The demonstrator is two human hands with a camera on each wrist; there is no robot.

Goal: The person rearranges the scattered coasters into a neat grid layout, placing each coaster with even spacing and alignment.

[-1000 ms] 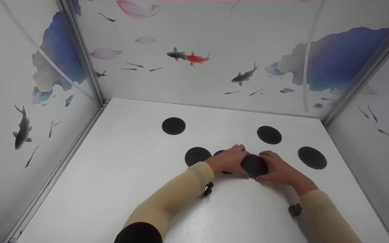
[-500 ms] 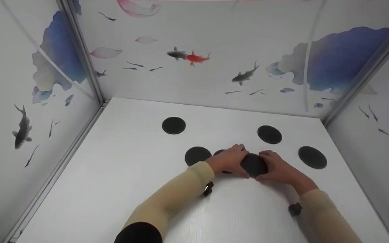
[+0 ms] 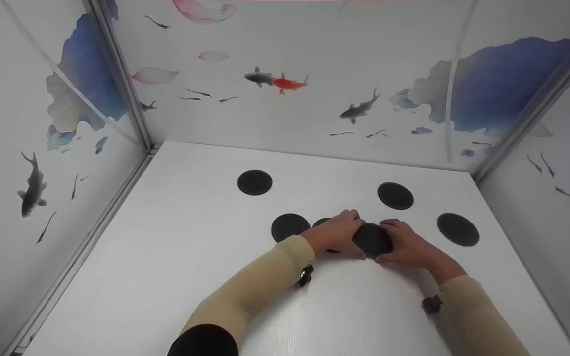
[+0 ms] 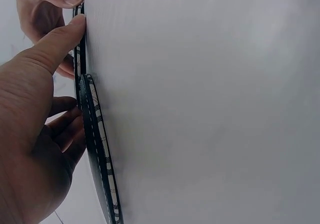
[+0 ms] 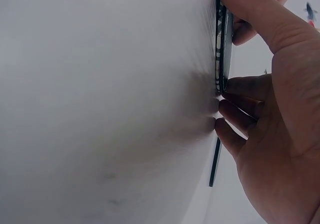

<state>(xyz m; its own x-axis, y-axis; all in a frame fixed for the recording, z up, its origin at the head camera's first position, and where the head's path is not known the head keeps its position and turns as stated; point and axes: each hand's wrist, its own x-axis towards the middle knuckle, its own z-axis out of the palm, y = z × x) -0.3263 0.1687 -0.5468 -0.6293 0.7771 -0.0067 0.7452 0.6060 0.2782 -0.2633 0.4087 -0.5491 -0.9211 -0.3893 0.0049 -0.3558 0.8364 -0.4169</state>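
Note:
A round black coaster (image 3: 372, 241) lies on the white table between my hands. My left hand (image 3: 339, 235) grips its left edge, the thumb at the near side and fingers at the far side. From the right, my right hand (image 3: 406, 248) grips the opposite edge in the same way. In the right wrist view the coaster (image 5: 220, 43) shows a pale patterned band along its side. A second coaster (image 3: 321, 222) is partly hidden under my left hand and wrist. In the left wrist view, its banded edge (image 4: 102, 139) runs beneath that hand.
Left of my hands lies another black coaster (image 3: 290, 227). One more coaster (image 3: 255, 182) is at the back left, another (image 3: 395, 196) behind my right hand, and another (image 3: 458, 229) at the right. Printed walls (image 3: 305, 123) enclose the table's back and sides.

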